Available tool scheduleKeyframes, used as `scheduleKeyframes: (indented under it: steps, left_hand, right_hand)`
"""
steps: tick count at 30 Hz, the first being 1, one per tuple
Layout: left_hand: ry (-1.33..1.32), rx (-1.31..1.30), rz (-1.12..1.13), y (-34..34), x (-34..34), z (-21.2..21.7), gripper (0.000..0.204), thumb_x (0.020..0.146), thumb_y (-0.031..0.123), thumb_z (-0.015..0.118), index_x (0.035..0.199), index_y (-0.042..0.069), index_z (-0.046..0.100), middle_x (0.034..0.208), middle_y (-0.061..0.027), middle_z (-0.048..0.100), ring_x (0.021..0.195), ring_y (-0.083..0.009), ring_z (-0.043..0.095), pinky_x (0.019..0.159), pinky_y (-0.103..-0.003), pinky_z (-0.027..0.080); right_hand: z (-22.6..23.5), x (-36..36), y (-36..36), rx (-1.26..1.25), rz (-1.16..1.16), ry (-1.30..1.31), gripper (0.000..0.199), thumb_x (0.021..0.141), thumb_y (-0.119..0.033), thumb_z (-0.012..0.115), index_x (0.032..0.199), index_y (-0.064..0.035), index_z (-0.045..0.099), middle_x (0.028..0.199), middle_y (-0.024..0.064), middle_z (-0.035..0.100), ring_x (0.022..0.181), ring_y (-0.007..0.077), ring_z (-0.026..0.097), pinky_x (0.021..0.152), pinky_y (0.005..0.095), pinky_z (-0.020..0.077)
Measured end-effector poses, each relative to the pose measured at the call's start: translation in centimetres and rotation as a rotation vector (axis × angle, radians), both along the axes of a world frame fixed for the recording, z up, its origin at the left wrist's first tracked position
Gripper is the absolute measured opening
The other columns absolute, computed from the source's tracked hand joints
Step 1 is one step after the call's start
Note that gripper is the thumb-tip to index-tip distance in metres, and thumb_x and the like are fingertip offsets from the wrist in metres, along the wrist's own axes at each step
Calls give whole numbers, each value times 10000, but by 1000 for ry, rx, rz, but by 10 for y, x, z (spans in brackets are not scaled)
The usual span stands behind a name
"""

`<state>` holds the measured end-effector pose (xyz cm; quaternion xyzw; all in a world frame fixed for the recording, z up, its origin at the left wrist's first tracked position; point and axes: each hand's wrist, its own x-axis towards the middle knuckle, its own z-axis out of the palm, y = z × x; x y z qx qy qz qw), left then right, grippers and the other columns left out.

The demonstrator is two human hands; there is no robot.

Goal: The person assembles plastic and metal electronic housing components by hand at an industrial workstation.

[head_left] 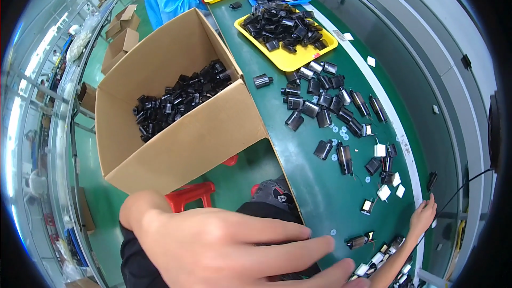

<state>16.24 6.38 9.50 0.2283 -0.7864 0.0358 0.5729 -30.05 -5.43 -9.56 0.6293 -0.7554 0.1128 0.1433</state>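
A: What's the surface?
B: A green conveyor belt (320, 192). At nine o'clock, an open brown cardboard box (181, 138) of black parts (178, 98).

A: Your hands?
B: My left hand (234, 250), six o'clock, fingers spread, holds nothing. My right hand (424, 216), four o'clock, fingertips touching a black part (431, 180); grip unclear. Yellow tray (290, 58) at one.

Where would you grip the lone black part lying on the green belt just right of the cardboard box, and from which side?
Judging by its pose, pinch the lone black part across its wider dark body, coming from above. It lies on its side on the green belt, apart from the cardboard box, with bare belt around it. Its narrow nub pointing right looks too small to hold.
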Motion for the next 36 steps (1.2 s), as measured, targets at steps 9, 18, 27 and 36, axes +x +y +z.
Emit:
scheduleKeyframes:
  steps: [9, 18, 27, 36]
  left_hand:
    - [-174, 272, 81, 14, 50, 10, 217, 725, 115, 655, 920, 40, 712, 845, -89, 640, 653, -195, 577, 557, -246, 492]
    - [-369, 755, 960, -13, 290, -57, 234, 702, -83, 449, 829, 8, 623, 782, -119, 629, 720, -252, 624, 665, -303, 496]
    - [-873, 1843, 1336, -16, 451, -281, 518, 747, 311, 653, 1158, 29, 516, 1152, -213, 563, 1086, -359, 542, 901, -424, 463]
    - [-792, 1659, 1203, -12, 428, -334, 536, 674, 260, 752, 1146, 128, 537, 1219, -157, 465, 1163, -324, 459, 928, -404, 446]
  right_hand:
    - [13, 23, -8, 20, 102, -57, 358, 907, -133, 488, 1260, -70, 488, 1000, 140, 553, 939, 312, 538, 816, 393, 417]
    - [16, 39, 9, 22, 60, -59, 347, 939, -162, 472, 1276, -79, 489, 1018, 134, 572, 884, 288, 564, 764, 363, 449]
    - [38, 109, 34, -28, 48, 53, 298, 886, -188, 535, 1116, -6, 588, 973, 184, 629, 831, 321, 608, 725, 380, 482]
    - [23, 57, 94, 4, -144, -119, 330, 944, -144, 455, 1256, -48, 500, 1046, 156, 577, 902, 290, 568, 778, 357, 448]
